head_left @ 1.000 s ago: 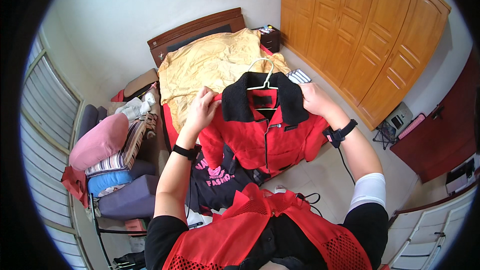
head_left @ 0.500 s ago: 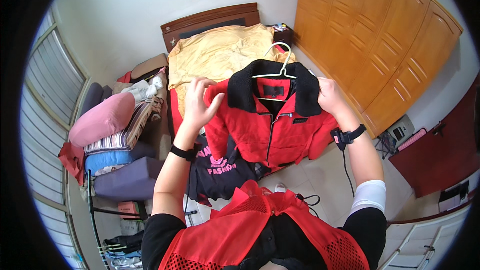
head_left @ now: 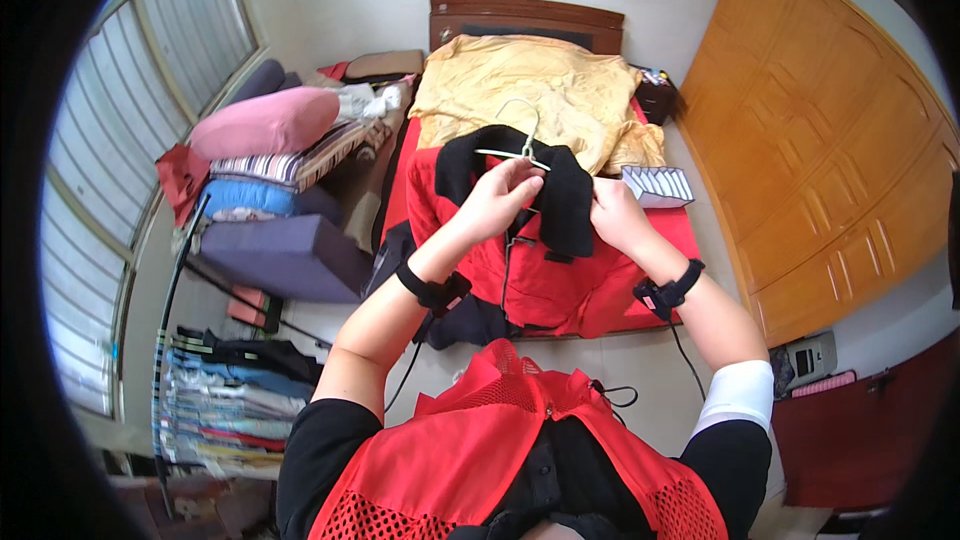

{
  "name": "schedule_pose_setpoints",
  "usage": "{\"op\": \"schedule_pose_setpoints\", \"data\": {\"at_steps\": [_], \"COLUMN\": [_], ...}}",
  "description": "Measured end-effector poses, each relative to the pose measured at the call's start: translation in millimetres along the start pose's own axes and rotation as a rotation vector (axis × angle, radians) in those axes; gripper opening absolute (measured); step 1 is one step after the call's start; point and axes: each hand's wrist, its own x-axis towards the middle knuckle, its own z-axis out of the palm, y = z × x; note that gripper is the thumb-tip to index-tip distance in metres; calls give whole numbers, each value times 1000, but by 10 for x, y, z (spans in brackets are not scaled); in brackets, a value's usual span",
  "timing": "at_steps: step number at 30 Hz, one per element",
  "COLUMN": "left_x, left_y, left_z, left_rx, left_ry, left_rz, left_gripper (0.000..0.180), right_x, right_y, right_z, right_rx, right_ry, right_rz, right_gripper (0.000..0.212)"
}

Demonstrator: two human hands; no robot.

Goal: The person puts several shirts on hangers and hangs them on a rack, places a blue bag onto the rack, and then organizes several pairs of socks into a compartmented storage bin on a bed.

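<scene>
A red jacket [head_left: 545, 292] with a broad black fleecy collar [head_left: 567, 220] hangs in front of me on a pale green wire hanger [head_left: 529, 148]. My left hand [head_left: 500, 202] is closed at the neck opening, its fingertips pinching the hanger just under the hook. At the jacket's right shoulder, beside the collar, my right hand [head_left: 620, 216] grips the red cloth in a fist. The hanger's lower part is hidden by the collar and my left hand. Dark clothing [head_left: 462, 320] lies beyond my left forearm, partly covered by the jacket.
A bed with a crumpled yellow cover [head_left: 520, 75] stands ahead, with a striped storage box [head_left: 657, 186] on its right side. Cushions [head_left: 265, 125] are piled at left. A clothes rack [head_left: 170, 315] with several garments stands lower left; a wooden wardrobe [head_left: 810, 140] lines the right.
My left hand has gone from the jacket's left shoulder to the hanger at the collar. The view has turned left; the jacket is now tilted, over the bed's near end.
</scene>
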Motion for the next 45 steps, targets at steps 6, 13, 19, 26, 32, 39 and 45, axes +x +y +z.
{"op": "schedule_pose_setpoints", "data": {"at_steps": [6, 13, 19, 26, 32, 39, 45], "left_x": [-375, -1114, -1528, -2114, -2455, -2899, -3281], "left_y": [33, 242, 390, 568, 772, 702, 623], "left_z": [-7, -318, -587, -1109, -1720, -2408, -2925], "left_rx": [-2, 94, 56, -73, -120, -108, -113], "left_ry": [185, 436, 528, 635, 662, 730, 827], "left_rz": [-23, -70, -75, -22, 33, 39, 35], "left_gripper": [41, 43, 41, 38, 41, 44, 53], "right_x": [4, 8, -127, -154, 134, 482, 773], "right_y": [-23, -621, -981, -1753, -2198, -2665, -2882], "right_z": [255, 468, 631, 1199, 1681, 2299, 3051], "right_rx": [356, 444, 398, 294, 366, 383, 373], "right_ry": [-305, -795, -1009, -903, -893, -1044, -1055], "right_rz": [-105, -262, -164, -286, -321, -208, -359], "right_gripper": [26, 44, 66, 72, 60, 74, 51]}}
